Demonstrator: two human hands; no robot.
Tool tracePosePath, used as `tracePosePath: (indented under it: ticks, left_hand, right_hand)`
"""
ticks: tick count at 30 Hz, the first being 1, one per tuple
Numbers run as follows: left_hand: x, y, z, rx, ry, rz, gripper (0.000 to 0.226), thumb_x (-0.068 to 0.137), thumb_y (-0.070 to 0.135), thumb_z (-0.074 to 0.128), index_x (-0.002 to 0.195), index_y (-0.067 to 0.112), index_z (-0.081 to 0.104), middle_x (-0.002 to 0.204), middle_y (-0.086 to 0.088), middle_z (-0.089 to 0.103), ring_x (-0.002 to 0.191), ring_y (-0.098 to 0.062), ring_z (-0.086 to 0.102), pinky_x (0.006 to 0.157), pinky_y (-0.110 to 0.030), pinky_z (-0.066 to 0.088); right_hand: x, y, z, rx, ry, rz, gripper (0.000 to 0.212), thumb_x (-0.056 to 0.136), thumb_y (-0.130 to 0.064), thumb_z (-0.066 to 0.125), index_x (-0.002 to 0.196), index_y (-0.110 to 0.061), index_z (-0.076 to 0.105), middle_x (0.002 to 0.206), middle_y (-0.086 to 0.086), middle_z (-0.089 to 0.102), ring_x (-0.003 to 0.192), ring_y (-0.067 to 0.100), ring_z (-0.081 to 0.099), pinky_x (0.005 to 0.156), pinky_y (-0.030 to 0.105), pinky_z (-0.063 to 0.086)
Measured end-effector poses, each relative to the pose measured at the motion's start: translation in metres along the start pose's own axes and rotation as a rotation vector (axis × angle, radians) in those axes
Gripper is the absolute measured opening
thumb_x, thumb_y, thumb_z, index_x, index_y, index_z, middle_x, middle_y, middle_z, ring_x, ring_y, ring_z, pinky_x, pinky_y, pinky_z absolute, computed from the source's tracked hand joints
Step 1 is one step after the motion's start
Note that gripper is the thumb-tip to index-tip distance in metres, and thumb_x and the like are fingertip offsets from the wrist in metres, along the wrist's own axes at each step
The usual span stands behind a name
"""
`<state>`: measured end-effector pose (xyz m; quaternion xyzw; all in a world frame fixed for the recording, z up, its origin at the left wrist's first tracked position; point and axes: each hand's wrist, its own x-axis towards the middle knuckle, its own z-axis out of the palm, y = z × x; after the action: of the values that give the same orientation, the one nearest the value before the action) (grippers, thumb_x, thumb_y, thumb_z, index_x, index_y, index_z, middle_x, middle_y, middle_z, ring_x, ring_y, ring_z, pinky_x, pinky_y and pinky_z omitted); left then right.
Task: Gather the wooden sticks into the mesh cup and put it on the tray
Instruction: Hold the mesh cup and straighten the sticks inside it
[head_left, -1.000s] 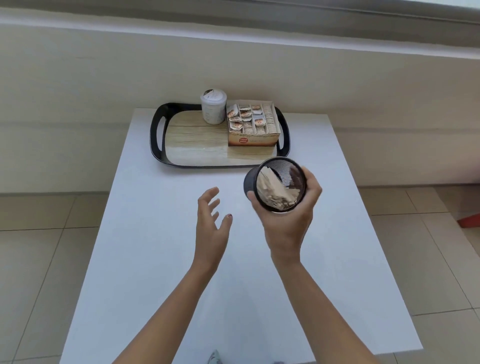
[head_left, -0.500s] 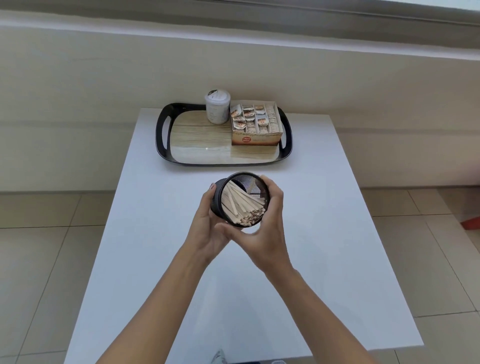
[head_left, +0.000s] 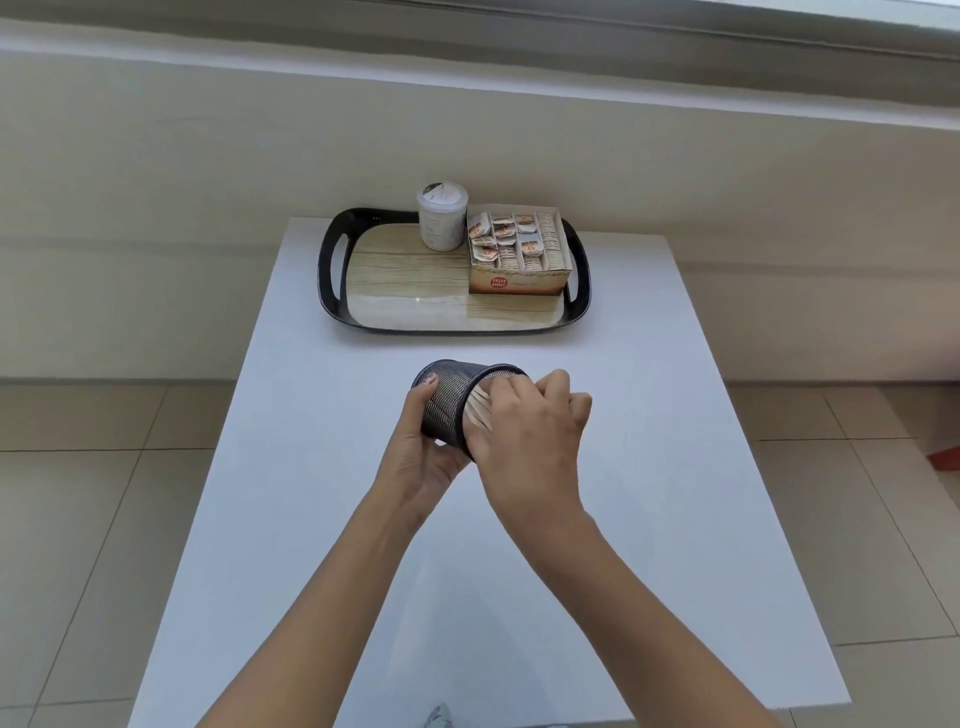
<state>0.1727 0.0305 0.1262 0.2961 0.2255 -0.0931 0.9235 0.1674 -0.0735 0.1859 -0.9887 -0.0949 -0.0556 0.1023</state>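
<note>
Black mesh cup (head_left: 451, 402) lies tipped, mouth toward 3 o'clock, pale wooden sticks (head_left: 479, 411) inside; black-rimmed tray (head_left: 330, 291) at 12 o'clock.

Bright even daylight, soft shadows, glare on tray (head_left: 395, 312), wide-angle edge curvature

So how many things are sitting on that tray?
2. A white lidded tub stands at the back of the tray, and an open box of small packets sits just right of it. Something small behind them could be hidden.
</note>
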Motion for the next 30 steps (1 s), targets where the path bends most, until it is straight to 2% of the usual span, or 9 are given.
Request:
tracePosePath:
  ticks: [6,8,12,14,17,19,22,26,30]
  left_hand:
    - [0.003,0.001,-0.007,0.038,0.021,-0.026,0.037,0.090,0.033,0.059,0.118,0.009,0.061,0.109,-0.011,0.070,0.091,-0.022,0.070,0.066,-0.033,0.057]
    - [0.005,-0.001,-0.007,0.050,0.043,-0.038,0.042,0.090,0.032,0.060,0.124,0.008,0.059,0.114,-0.012,0.067,0.094,-0.024,0.068,0.069,-0.035,0.058]
    - [0.006,-0.010,-0.010,0.029,0.061,-0.074,0.034,0.088,0.033,0.063,0.113,0.010,0.064,0.106,-0.012,0.070,0.085,-0.023,0.070,0.065,-0.035,0.058]
    - [0.006,-0.012,-0.013,0.018,0.064,-0.093,0.033,0.087,0.033,0.064,0.111,0.010,0.065,0.107,-0.012,0.070,0.084,-0.024,0.071,0.065,-0.036,0.058]
    - [0.007,-0.015,-0.016,0.037,0.078,-0.121,0.035,0.086,0.033,0.065,0.114,0.010,0.064,0.112,-0.013,0.069,0.082,-0.023,0.071,0.062,-0.035,0.057]
    - [0.008,-0.019,-0.019,0.025,0.093,-0.137,0.031,0.087,0.032,0.065,0.110,0.011,0.065,0.106,-0.011,0.070,0.077,-0.021,0.071,0.059,-0.034,0.056]
    - [0.010,-0.022,-0.023,-0.019,0.097,-0.154,0.018,0.088,0.031,0.064,0.093,0.015,0.071,0.090,-0.008,0.074,0.070,-0.021,0.072,0.056,-0.034,0.056]
    - [0.012,-0.022,-0.026,-0.029,0.077,-0.143,0.023,0.088,0.033,0.063,0.075,0.020,0.078,0.087,-0.007,0.075,0.070,-0.020,0.071,0.059,-0.034,0.056]
    - [0.011,-0.020,-0.027,-0.032,0.067,-0.140,0.023,0.089,0.033,0.063,0.076,0.020,0.077,0.088,-0.006,0.074,0.072,-0.021,0.071,0.062,-0.036,0.057]
  right_hand:
    - [0.004,-0.002,-0.001,-0.064,-0.079,-0.049,0.017,0.094,-0.029,0.051,0.106,-0.020,0.057,0.104,-0.003,0.060,0.104,0.023,0.040,0.082,0.031,0.026]
    - [0.006,-0.002,0.001,-0.103,-0.147,-0.008,0.008,0.094,-0.026,0.050,0.090,-0.021,0.055,0.100,-0.002,0.062,0.105,0.023,0.040,0.080,0.031,0.025]
    - [0.014,-0.001,-0.001,-0.164,-0.275,0.000,0.040,0.092,-0.026,0.053,0.060,-0.021,0.028,0.071,-0.004,0.048,0.101,0.022,0.042,0.076,0.030,0.023]
    - [0.016,0.000,-0.002,-0.203,-0.328,-0.041,0.036,0.089,-0.025,0.055,0.063,-0.020,0.031,0.067,-0.005,0.043,0.101,0.022,0.043,0.077,0.031,0.023]
    - [0.016,0.002,-0.004,-0.257,-0.388,-0.137,0.018,0.087,-0.019,0.056,0.079,-0.021,0.040,0.091,-0.003,0.062,0.106,0.023,0.045,0.083,0.031,0.028]
    - [0.016,0.002,-0.006,-0.308,-0.429,-0.190,0.018,0.085,-0.017,0.057,0.084,-0.023,0.041,0.090,-0.003,0.060,0.107,0.023,0.045,0.088,0.031,0.029]
    - [0.016,0.001,-0.009,-0.396,-0.471,-0.233,0.015,0.083,-0.015,0.057,0.085,-0.023,0.044,0.090,-0.005,0.059,0.108,0.023,0.043,0.095,0.034,0.027]
    - [0.016,0.001,-0.017,-0.450,-0.476,-0.276,0.014,0.082,-0.014,0.055,0.088,-0.023,0.046,0.102,-0.004,0.064,0.113,0.026,0.041,0.102,0.037,0.023]
    - [0.020,0.001,-0.023,-0.347,-0.494,-0.243,0.023,0.089,-0.016,0.058,0.111,-0.016,0.053,0.114,0.004,0.059,0.109,0.026,0.054,0.082,0.031,0.032]
